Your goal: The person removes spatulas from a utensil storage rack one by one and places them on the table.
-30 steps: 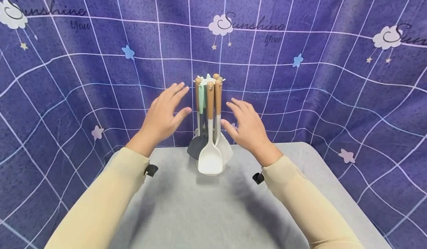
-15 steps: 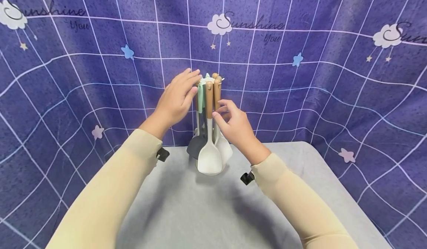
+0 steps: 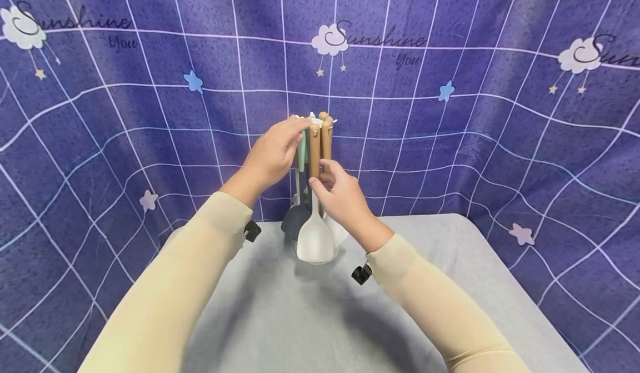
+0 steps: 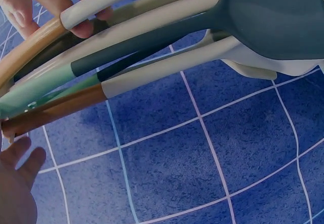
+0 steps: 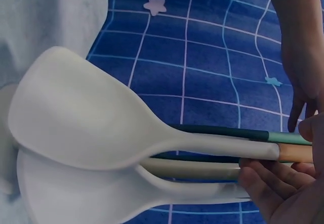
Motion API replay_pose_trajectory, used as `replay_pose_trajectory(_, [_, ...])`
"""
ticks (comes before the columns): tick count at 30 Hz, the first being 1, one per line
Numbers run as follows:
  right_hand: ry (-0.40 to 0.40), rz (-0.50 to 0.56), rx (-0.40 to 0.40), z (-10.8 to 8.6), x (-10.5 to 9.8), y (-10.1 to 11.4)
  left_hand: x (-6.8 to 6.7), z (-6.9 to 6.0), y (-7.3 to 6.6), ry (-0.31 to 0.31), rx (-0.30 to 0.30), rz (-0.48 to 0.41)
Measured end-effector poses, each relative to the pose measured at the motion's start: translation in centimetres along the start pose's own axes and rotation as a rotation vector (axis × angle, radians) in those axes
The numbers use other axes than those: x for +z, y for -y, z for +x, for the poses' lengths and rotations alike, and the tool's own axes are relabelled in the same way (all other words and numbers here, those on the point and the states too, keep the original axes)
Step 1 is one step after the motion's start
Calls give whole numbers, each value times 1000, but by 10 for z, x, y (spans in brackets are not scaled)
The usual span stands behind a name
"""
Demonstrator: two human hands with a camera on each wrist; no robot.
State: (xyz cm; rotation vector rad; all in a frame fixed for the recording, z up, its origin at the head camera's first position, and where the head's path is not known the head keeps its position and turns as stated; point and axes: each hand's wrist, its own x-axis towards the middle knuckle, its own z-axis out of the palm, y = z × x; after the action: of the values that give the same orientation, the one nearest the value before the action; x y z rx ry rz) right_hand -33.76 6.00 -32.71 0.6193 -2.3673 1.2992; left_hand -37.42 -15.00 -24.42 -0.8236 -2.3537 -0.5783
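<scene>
Several kitchen utensils hang upright around a white stand (image 3: 316,122) on the table. The front one is a white spatula (image 3: 315,242) with a wooden handle. My right hand (image 3: 345,195) grips it where the handle meets the white neck, with the thumb in front and fingers behind. My left hand (image 3: 272,150) reaches over the top left of the stand, fingers extended beside the green handle (image 3: 301,153); its exact contact is hidden. In the left wrist view, a dark grey spatula (image 4: 276,21) hangs among the others. A second white spatula (image 5: 91,198) lies behind the front one.
A grey table (image 3: 300,317) extends in front of the stand. Behind and at both sides hangs a purple-blue gridded curtain (image 3: 390,123) with clouds and stars. Dark wrist cameras (image 3: 361,274) sit under both sleeves.
Both hands have moved inward to the utensils. The left has come over the stand's top; the right has come in from the right and taken hold of the front white spatula's handle.
</scene>
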Motion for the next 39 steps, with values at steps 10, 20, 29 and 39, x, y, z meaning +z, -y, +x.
replay_pose_trajectory(10, [-13, 1, 22, 6, 15, -10, 5, 2, -1, -60, -15, -7])
replay_pose_trajectory(20, [-6, 15, -7, 8, 18, -14, 7, 0, 2, -59, -6, 8])
replay_pose_trajectory(29, [4, -8, -35, 9, 15, -14, 0, 5, 1, -45, -3, -21])
replay_pose_trajectory(39, [0, 26, -47, 10, 16, -14, -1, 9, 3, -60, 5, -55])
